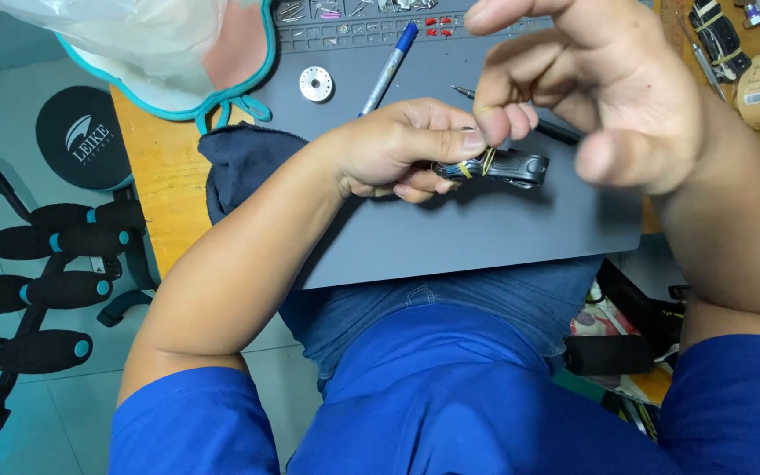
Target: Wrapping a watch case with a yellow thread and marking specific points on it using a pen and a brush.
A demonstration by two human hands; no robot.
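— Grip of the left hand (398, 149) is closed around a small black plastic device with a coiled dark cable (494, 167), held just above the grey rubber mat (450, 237) on the desk. And the right hand (591, 97)?

— Its fingers pinch a thin yellow rubber band (488, 158), stretched over the bundle. I judge the bundle light and stiff at the black body, soft at the cable; hold the body. The band is elastic and may slip.
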